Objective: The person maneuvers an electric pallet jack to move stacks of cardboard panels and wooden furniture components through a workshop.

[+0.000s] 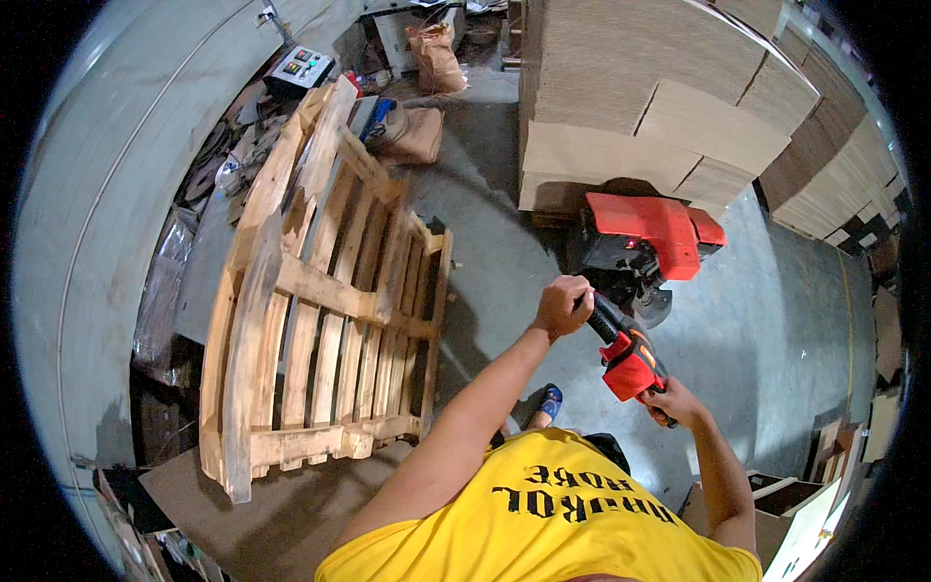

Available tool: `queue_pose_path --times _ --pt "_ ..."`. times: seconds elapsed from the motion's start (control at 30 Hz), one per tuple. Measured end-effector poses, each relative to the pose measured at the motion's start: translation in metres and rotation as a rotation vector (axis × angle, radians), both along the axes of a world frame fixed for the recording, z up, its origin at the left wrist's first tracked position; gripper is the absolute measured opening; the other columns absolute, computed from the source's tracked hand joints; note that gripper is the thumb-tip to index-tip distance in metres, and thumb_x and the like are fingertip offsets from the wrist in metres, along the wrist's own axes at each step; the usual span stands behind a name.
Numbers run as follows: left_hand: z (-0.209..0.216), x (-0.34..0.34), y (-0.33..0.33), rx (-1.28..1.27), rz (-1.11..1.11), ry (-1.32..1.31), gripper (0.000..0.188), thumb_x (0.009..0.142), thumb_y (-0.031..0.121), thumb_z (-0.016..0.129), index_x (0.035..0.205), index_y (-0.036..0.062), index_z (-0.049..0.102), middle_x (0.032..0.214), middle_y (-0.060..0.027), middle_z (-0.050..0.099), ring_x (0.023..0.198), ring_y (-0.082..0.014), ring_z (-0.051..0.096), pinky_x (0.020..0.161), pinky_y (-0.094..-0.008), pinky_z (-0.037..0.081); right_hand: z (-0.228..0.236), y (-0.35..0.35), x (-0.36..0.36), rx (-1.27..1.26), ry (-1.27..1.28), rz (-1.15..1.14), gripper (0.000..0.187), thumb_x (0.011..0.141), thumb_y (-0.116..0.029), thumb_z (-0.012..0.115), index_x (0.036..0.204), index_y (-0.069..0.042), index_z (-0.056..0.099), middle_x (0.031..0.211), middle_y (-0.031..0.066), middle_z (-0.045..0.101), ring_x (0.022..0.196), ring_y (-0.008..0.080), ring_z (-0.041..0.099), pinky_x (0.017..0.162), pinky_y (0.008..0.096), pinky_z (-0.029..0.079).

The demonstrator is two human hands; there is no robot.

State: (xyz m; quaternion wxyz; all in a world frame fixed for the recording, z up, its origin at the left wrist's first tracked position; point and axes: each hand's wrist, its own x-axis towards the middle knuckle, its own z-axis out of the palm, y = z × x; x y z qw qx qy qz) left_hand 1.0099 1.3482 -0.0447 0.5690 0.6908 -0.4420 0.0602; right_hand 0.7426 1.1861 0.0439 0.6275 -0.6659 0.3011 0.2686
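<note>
A red and black electric pallet truck [655,233] stands on the floor in front of me, its body close against a tall stack of cardboard sheets [669,126]. Its control handle [630,359] tilts toward me, with a red head and black grips. My left hand [564,306] is closed at the handle's far left end. Around the grip at the near right end my right hand [676,403] is wrapped. The truck's forks do not show; the stack and body hide them.
Left of me a wooden pallet [335,310] leans up on its side. Beyond it lie brown sacks [409,136] and a control box [299,70] with coloured buttons. More stacked board [824,155] stands at the far right, and a wooden crate [786,495] is at the near right.
</note>
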Motion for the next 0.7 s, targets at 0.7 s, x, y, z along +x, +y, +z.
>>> queue_pose_path --times 0.7 --pt "-0.006 0.002 0.000 0.104 -0.001 0.268 0.030 0.087 0.031 0.059 0.076 0.0037 0.059 0.080 -0.0189 0.062 0.079 -0.0424 0.061 0.066 -0.0490 0.049 0.000 0.003 0.004 -0.095 -0.003 0.028 0.033 0.087 -0.032 0.074 0.073 -0.009 0.054 0.054 -0.0001 0.051 0.041 0.0109 0.046 0.039 0.0292 0.035"
